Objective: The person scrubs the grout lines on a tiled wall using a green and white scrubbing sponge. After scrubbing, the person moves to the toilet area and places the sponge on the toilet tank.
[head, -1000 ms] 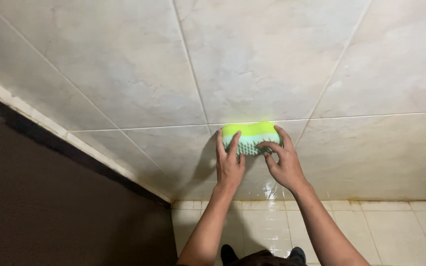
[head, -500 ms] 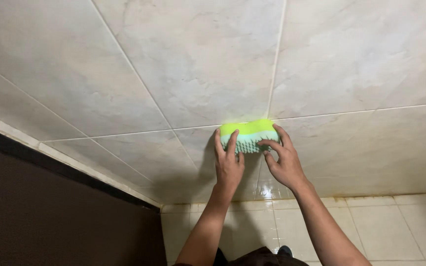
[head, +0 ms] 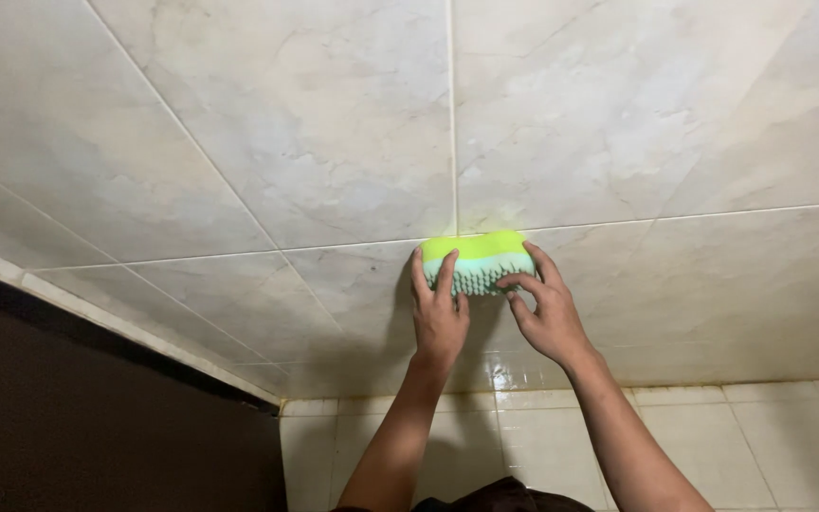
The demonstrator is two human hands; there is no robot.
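Observation:
A bright yellow-green scrub brush (head: 478, 256) with pale green bristles rests against a beige marbled tile wall (head: 334, 123), just below a horizontal grout line. My left hand (head: 438, 313) grips the brush's left end, fingers spread up over it. My right hand (head: 547, 308) holds its right end, thumb under the bristles. Both forearms rise from the bottom of the view.
A dark opening (head: 68, 417) with a pale frame edge (head: 116, 322) lies at the lower left. Glossy cream tiles (head: 713, 436) meet the marbled wall along a seam at the bottom. A vertical grout line (head: 451, 114) runs above the brush.
The brush and both hands keep the same grip. The view has shifted, so the wall's grout lines sit further right and the brush lies closer to the vertical joint.

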